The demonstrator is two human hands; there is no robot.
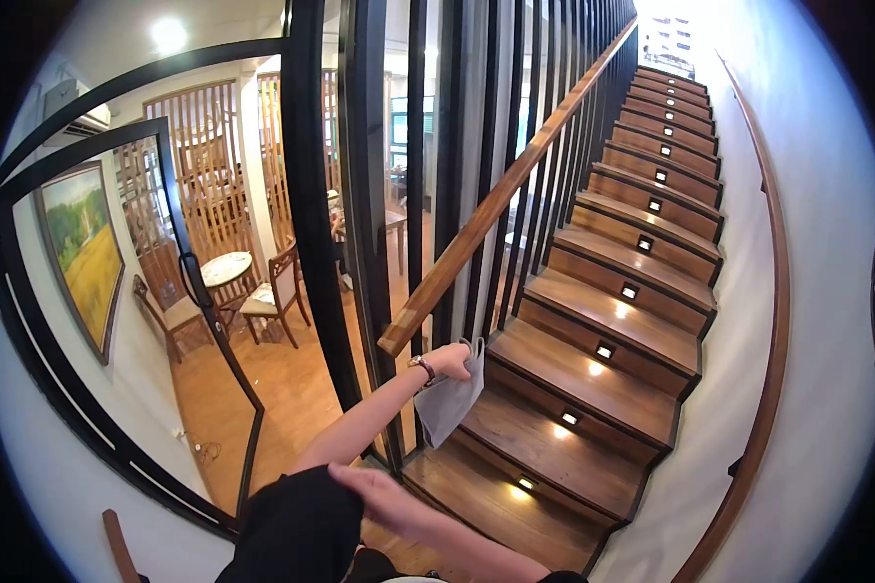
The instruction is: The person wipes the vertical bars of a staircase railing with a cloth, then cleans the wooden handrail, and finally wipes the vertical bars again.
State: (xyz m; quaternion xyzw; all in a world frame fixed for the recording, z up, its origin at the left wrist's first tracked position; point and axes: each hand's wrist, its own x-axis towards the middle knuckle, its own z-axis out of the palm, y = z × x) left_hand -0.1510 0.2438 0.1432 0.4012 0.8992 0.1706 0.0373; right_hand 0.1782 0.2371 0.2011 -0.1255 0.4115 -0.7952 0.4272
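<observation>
My left hand [451, 360], with a watch [421, 367] at the wrist, is closed on the handles of a grey bag [447, 406]. The bag hangs in front of the lower steps, just below the end of the wooden handrail [467, 238]. My right hand [379, 498] reaches across to the left and touches the black sleeve [297, 520] of my left arm. Its fingertips are partly against the cloth, and whether they pinch it is hard to tell.
Wooden stairs [574, 364] with small lights rise ahead, between black vertical bars and a wall-mounted handrail [780, 291]. On the left, a black-framed glass door [170, 185] stands before a room with chairs [277, 291] and a round table [227, 268].
</observation>
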